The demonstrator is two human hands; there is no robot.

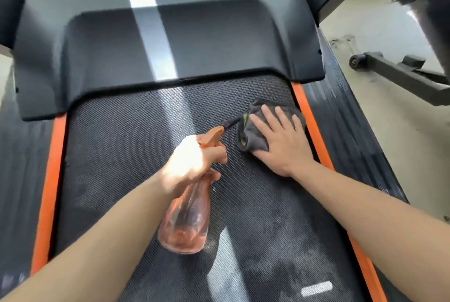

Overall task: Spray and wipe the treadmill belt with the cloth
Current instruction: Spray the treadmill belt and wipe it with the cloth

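Note:
The black textured treadmill belt runs away from me between two orange side strips. My left hand grips the neck of a translucent orange spray bottle, its nozzle pointing forward and right toward the cloth. A dark grey cloth with a green tag lies bunched on the belt near the right orange strip. My right hand lies flat on top of the cloth, fingers spread, pressing it onto the belt. Pale dusty or damp patches show on the near part of the belt.
The black motor cover with a logo spans the far end of the belt. Ribbed black side rails flank the orange strips. Black upright posts rise at both far corners. A wheeled equipment base stands on the pale floor to the right.

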